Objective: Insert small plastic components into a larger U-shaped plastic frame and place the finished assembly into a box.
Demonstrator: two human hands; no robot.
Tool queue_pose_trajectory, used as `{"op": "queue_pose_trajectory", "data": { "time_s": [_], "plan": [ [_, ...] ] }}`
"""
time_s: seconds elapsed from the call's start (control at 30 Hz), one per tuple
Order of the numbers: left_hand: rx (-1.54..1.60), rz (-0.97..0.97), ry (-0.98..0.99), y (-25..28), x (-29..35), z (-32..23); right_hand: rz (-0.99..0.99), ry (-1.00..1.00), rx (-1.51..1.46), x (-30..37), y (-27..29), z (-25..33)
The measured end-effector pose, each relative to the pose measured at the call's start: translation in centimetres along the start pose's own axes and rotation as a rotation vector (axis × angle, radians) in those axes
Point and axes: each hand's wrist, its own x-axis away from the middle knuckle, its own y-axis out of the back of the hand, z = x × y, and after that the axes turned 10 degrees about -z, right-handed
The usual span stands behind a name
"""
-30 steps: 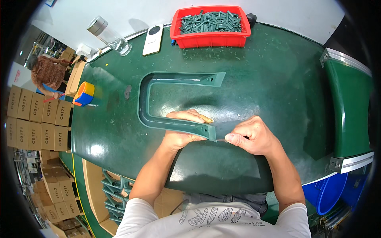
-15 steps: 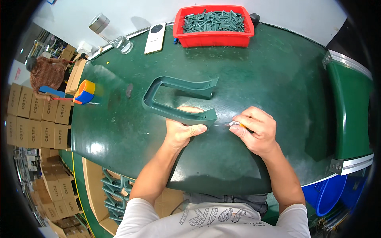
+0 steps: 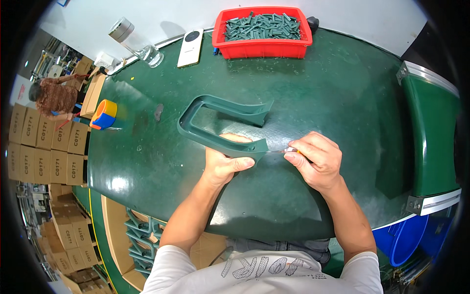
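A green U-shaped plastic bracket [image 3: 188, 117] is held above the table, its curved end to the left and its two arms pointing right. My left hand [image 3: 226, 161] is closed around the near arm, thumb lying along its lower side. My right hand [image 3: 316, 159] pinches a small slim tool [image 3: 290, 150] with a thin metal tip and a bit of yellow-orange by the fingers. The tip points left and meets, or nearly meets, the end of the near arm. Most of the tool is hidden in my fingers, so its kind is unclear.
A red bin [image 3: 264, 50] of small green pieces stands at the back of the green table [image 3: 333, 88]. Near it are a phone [image 3: 190, 48] and glass bottle [image 3: 147, 53]. Tape rolls [image 3: 105, 115] sit left. More brackets [image 3: 142, 245] fill a carton below. Another person [image 3: 56, 95] works far left.
The tool in my right hand has come slightly left, its tip closer to the bracket's near arm. The bracket has tilted a little; its far arm sits slightly lower.
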Motion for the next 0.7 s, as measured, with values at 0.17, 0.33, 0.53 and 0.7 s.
{"op": "queue_pose_trajectory", "data": {
  "time_s": [0.17,0.33,0.53,0.7],
  "plan": [
    [0.008,0.013,0.011,0.12,0.04,0.20,0.003,0.009,0.006,-0.01,0.01,0.04],
    [0.002,0.175,-0.051,0.58,-0.20,0.43,-0.087,-0.083,0.075,0.19,0.14,-0.24],
    [0.056,0.218,-0.064,0.44,-0.18,0.75,-0.172,-0.265,0.146,-0.32,0.83,-0.67],
    [0.051,0.234,-0.129,0.11,-0.09,0.59,-0.136,-0.286,0.160,-0.15,0.67,-0.84]
  ]
}}
